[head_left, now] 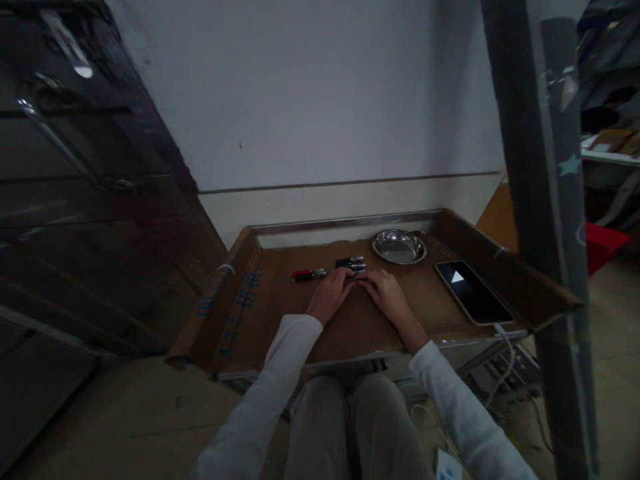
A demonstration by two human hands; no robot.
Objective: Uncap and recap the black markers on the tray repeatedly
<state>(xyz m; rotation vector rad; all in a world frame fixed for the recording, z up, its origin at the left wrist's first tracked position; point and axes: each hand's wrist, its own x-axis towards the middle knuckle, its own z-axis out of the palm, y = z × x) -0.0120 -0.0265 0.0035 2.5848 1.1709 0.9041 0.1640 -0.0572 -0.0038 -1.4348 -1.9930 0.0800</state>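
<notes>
My left hand [331, 292] and my right hand [387, 293] meet low over the middle of the cardboard-lined table. The fingers of both are closed around a slim dark pen [359, 276], mostly covered by the fingertips. Just beyond them lie several black pens [349, 261] side by side, with pale or clear ends pointing right. To the left of my left hand rest a red pen [301, 273] and a black pen [306, 277] close together.
A shiny round metal dish [399, 247] stands at the back right. Nearer the right edge lies a phone [473, 292] with a white cable [509, 353] hanging off the front. Cardboard [280, 313] lines the table and rises at its sides. A grey pole [565, 220] stands at right.
</notes>
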